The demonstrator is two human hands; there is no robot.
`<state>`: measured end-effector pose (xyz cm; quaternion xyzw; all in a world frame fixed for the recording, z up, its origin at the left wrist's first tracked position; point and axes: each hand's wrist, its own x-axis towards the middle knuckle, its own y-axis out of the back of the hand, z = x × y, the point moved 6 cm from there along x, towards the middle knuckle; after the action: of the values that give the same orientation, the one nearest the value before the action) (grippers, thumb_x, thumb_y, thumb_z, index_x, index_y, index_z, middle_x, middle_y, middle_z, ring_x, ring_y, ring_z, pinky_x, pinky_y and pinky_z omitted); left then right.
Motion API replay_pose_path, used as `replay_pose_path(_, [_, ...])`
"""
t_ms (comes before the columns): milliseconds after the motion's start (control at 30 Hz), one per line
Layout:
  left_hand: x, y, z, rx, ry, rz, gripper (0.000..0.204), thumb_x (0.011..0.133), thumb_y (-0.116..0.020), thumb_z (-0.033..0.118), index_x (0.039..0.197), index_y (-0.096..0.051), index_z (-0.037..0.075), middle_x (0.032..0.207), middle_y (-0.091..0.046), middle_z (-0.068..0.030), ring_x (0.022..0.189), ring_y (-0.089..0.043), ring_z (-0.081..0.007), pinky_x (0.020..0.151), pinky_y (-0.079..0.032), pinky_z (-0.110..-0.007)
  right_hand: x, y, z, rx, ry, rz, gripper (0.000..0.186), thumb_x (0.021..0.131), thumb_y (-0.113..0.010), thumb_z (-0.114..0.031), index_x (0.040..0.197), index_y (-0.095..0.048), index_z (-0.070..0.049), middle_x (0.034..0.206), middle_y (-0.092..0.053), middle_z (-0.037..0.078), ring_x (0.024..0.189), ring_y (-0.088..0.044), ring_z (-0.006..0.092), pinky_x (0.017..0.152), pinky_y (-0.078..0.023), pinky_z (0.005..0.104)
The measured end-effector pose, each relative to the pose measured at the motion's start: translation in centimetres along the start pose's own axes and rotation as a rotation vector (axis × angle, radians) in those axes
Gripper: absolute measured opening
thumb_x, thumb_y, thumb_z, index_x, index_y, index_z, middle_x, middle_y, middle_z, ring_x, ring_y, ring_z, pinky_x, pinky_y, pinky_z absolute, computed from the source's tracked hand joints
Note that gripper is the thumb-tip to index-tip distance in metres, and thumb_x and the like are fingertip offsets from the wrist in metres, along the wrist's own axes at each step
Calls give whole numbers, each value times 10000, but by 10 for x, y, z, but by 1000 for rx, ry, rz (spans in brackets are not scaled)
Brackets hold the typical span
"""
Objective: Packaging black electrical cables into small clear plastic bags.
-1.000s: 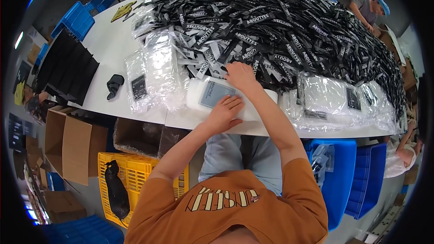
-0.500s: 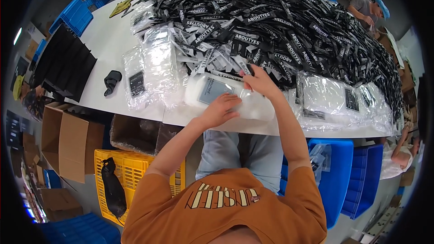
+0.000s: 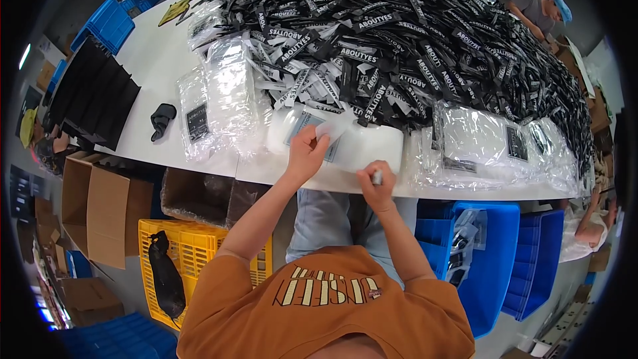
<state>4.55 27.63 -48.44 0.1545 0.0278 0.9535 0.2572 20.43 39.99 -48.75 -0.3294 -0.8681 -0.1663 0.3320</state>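
Note:
A white, soft-looking pack (image 3: 375, 148) lies at the table's near edge, with a grey-blue printed label (image 3: 330, 151) on its left part. My left hand (image 3: 306, 154) is over that label, its fingers pinched on a small white slip (image 3: 324, 130). Close to the pack's front right corner, my right hand (image 3: 377, 185) is curled round a small greyish thing, mostly hidden in the fist. Just beyond the pack rises a large heap of black and white printed strips (image 3: 362, 55).
Clear-wrapped white packs lie left (image 3: 229, 80) and right (image 3: 475, 143) of my hands. A black cloth piece (image 3: 161, 119) and a black stepped rack (image 3: 100, 96) are farther left. Below the table are a yellow crate (image 3: 199, 252) and a blue bin (image 3: 492, 272). Other people work around the table.
My right hand has drawn back from the heap's edge to the table's front edge, closed on something small. My left hand, earlier spread on the pack, now pinches a white slip.

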Motion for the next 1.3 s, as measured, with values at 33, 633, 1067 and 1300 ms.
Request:
replay_pose_path(33, [-3, 2, 9, 111, -72, 5, 142, 804, -567, 70, 920, -634, 24, 649, -464, -52, 560, -430, -138, 509, -341, -268, -9, 0, 12, -44, -158, 20, 150, 783, -624, 1, 767, -481, -42, 620, -507, 40, 519, -481, 113, 488, -390, 237])
replay_pose_path(633, [-42, -9, 70, 536, -718, -154, 402, 626, -628, -22, 1026, -621, 18, 735, -523, -95, 708, -560, -270, 591, -461, -344, 19, -8, 13, 15, -599, 6, 226, 816, -619, -171, 746, -569, 38, 571, -508, -8, 572, -445, 61, 503, -372, 259])
replay_pose_path(1067, [-18, -38, 26, 708, -710, -299, 419, 666, -715, 163, 1056, -589, 81, 1038, -518, -98, 989, -501, -296, 834, -421, -402, 76, 12, 62, 322, -923, 208, 349, 902, -512, -316, 801, -562, 14, 557, -489, 24, 389, -436, 107, 365, -341, 253])
replay_pose_path(1300, [-14, -32, 38, 774, -617, -324, 453, 663, -722, 209, 1059, -572, 49, 1133, -518, -97, 980, -502, -296, 830, -427, -404, 30, 1, 3, -134, -107, -1, 226, 848, -601, -136, 667, -522, -27, 524, -506, 41, 437, -469, 168, 437, -365, 278])
